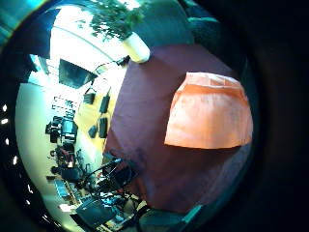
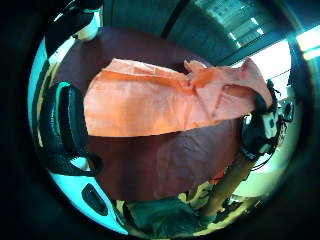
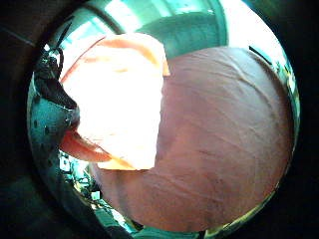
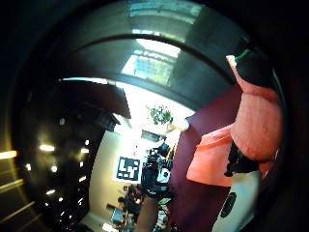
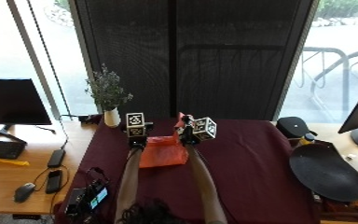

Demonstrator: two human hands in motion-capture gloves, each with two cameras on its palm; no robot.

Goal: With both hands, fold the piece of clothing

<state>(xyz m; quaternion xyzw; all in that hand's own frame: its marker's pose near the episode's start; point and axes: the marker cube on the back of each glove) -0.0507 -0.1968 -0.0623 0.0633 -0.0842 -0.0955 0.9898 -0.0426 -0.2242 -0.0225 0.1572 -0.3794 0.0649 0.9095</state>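
- The orange piece of clothing (image 5: 163,152) lies on the maroon cloth (image 5: 247,168) that covers the tabletop, between the person's two forearms, towards the far side of the cloth.
- Most of the garment rests flat as a roughly rectangular panel; its far right corner is lifted off the cloth.
- The right hand (image 5: 186,132) is raised at that far right corner, its grip grasping the orange fabric: the left thumb side palm view shows a gloved hand (image 2: 260,127) holding the lifted end of the garment (image 2: 165,100), with a collar-like fold bunched beside it.
- The right little finger side palm view is filled on one side by orange fabric (image 3: 117,97) close to that palm, with a dark gloved finger (image 3: 55,112) against it and bare maroon cloth (image 3: 224,144) across the rest.
- The left hand (image 5: 135,139) sits at the far left edge of the garment; whether its grip is released or grasping cannot be told from these views.
- The left little finger side palm view looks down on the flat orange panel (image 1: 208,111) lying on the cloth.
- A white vase with a sprig of greenery (image 5: 110,109) stands at the far left corner of the cloth.
- A round black object (image 5: 325,171) rests at the right end of the tabletop.
- On the bare wooden part at the left lie a keyboard (image 5: 0,149), a mouse (image 5: 23,192) and a monitor (image 5: 12,102).
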